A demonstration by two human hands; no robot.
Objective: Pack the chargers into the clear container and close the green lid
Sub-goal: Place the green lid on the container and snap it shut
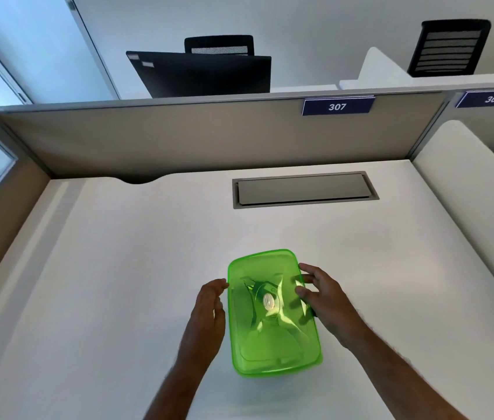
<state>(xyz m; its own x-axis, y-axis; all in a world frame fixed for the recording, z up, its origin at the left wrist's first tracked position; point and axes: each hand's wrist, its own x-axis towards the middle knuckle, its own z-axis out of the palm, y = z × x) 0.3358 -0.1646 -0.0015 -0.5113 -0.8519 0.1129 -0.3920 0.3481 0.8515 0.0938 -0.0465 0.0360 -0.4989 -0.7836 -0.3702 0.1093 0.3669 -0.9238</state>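
A translucent green lid (273,338) lies on top of the container in the near middle of the white desk (118,268). Through the lid I make out pale charger shapes and cables (270,303); the clear container itself is almost wholly hidden beneath. My left hand (207,310) is at the lid's left edge, fingers apart, fingertips touching or just off the rim. My right hand (323,294) rests on the lid's right edge, thumb on top and fingers curled over the side.
A grey cable hatch (304,189) is set in the desk behind the container. Beige partition walls (179,137) enclose the desk at the back and left, a white divider (464,189) at the right. Beyond stand a dark monitor and chairs.
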